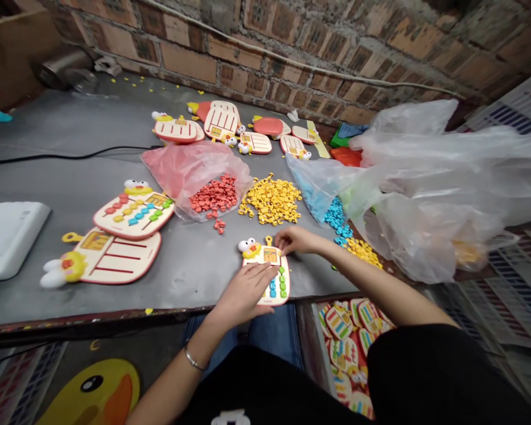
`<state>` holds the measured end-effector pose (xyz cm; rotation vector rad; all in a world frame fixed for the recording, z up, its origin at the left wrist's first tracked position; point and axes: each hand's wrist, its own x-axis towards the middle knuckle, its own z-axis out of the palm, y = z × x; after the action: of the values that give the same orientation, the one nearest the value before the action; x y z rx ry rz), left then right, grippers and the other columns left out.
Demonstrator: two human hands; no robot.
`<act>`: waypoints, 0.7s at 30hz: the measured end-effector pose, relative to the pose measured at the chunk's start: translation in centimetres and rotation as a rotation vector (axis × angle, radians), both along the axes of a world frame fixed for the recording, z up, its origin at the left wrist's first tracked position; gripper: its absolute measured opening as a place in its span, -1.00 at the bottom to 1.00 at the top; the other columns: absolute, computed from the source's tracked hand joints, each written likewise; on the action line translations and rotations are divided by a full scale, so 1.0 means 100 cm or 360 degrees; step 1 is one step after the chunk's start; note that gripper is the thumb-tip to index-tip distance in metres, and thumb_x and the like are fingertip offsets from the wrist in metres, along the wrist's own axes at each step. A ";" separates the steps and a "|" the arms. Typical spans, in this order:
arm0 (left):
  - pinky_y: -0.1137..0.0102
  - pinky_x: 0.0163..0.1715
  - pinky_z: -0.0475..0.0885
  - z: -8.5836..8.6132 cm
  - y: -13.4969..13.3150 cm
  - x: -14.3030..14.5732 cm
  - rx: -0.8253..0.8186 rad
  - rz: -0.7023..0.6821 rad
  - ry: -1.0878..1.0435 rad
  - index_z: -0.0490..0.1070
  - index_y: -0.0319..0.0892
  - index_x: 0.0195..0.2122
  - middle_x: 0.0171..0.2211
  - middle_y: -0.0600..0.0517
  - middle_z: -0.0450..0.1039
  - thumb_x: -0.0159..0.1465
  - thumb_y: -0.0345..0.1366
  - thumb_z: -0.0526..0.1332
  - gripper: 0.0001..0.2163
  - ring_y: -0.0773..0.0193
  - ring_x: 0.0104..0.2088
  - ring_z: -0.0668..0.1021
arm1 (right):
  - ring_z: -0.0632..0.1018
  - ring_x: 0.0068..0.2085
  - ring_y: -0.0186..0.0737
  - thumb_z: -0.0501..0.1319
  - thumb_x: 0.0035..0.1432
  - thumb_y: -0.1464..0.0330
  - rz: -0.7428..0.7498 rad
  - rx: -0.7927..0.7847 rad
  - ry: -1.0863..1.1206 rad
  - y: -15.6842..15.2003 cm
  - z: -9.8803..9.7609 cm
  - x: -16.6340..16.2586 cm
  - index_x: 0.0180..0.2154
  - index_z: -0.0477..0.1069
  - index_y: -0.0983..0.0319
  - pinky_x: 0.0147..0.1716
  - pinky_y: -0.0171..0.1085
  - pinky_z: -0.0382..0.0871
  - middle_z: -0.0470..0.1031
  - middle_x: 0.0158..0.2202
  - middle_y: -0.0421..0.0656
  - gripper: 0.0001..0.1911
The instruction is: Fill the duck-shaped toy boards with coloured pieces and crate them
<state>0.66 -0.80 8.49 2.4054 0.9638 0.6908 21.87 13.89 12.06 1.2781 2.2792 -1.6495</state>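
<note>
A cream toy board [278, 278] with a yellow duck-like head, red edge and blue and green beads lies near the table's front edge. My left hand [245, 290] rests flat across it, fingers stretched out and covering its left rows. At the board's upper right edge, beside the small yellow loop, my right hand [295, 239] has its fingertips pinched together. Whatever they hold, if anything, is too small to make out. Behind the board lie a heap of yellow beads [272, 199], red beads [215, 195] spilling from a pink bag [188, 168], and blue beads [335, 215] by a clear bag.
Two stacked toy boards [124, 260] lie at left, the upper one beaded. Several more boards [221, 121] sit near the brick wall. Large plastic bags [425, 195] crowd the right. Below the table edge is a box of beaded boards [345, 354]. A white device [13, 236] stands far left.
</note>
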 end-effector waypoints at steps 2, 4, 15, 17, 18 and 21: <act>0.14 0.16 0.19 0.000 0.000 0.000 0.0012 0.0004 0.0008 -0.05 -0.16 0.29 0.21 -0.19 0.26 0.04 -0.12 0.42 -0.12 0.03 0.21 0.33 | 0.52 -0.41 -0.25 0.38 -0.17 0.40 0.0106 -0.0002 -0.0121 0.009 0.001 -0.006 -0.41 0.47 0.31 -0.39 -0.33 0.36 0.53 -0.50 -0.19 -0.79; 0.14 0.16 0.19 0.000 0.000 0.000 0.0024 0.0012 0.0019 -0.04 -0.18 0.29 0.21 -0.20 0.26 0.03 -0.13 0.42 -0.12 0.03 0.21 0.32 | 0.50 -0.44 -0.27 0.37 -0.21 0.45 0.0207 0.0087 -0.0215 0.013 0.001 -0.010 -0.45 0.48 0.31 -0.42 -0.37 0.32 0.52 -0.52 -0.22 -0.83; 0.12 0.16 0.19 -0.001 -0.002 0.001 0.0059 0.0039 0.0092 0.03 -0.18 0.27 0.22 -0.18 0.25 0.05 -0.10 0.40 -0.18 0.00 0.19 0.34 | 0.44 -0.50 -0.36 0.41 -0.20 0.41 0.0388 0.0321 -0.0326 0.016 0.001 -0.014 -0.47 0.50 0.32 -0.50 -0.43 0.22 0.49 -0.57 -0.24 -0.83; 0.11 0.16 0.18 0.000 -0.002 0.001 0.0070 0.0034 0.0092 0.03 -0.16 0.27 0.22 -0.18 0.24 0.06 -0.11 0.39 -0.19 -0.01 0.20 0.33 | 0.41 -0.54 -0.38 0.40 -0.17 0.36 0.0299 0.0271 -0.0329 0.009 0.005 -0.011 -0.48 0.48 0.32 -0.52 -0.42 0.21 0.46 -0.61 -0.25 -0.81; 0.11 0.17 0.18 0.000 -0.003 0.001 0.0077 0.0035 0.0090 0.02 -0.16 0.28 0.23 -0.18 0.23 0.07 -0.11 0.39 -0.19 -0.01 0.20 0.32 | 0.40 -0.56 -0.38 0.39 -0.14 0.33 0.0228 0.0232 -0.0310 0.004 0.007 -0.008 -0.47 0.48 0.32 -0.53 -0.42 0.20 0.44 -0.63 -0.26 -0.80; 0.08 0.16 0.19 -0.001 -0.004 0.000 0.0079 0.0044 0.0080 0.00 -0.14 0.28 0.23 -0.18 0.23 0.07 -0.14 0.39 -0.19 -0.01 0.21 0.31 | 0.37 -0.60 -0.39 0.29 0.01 0.15 -0.0119 0.0090 -0.0130 -0.018 0.007 0.002 -0.46 0.42 0.30 -0.59 -0.41 0.18 0.40 -0.66 -0.27 -0.68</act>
<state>0.68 -1.22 8.43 2.4677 1.0134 0.6751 22.08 12.09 12.76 1.4314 2.2725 -1.5342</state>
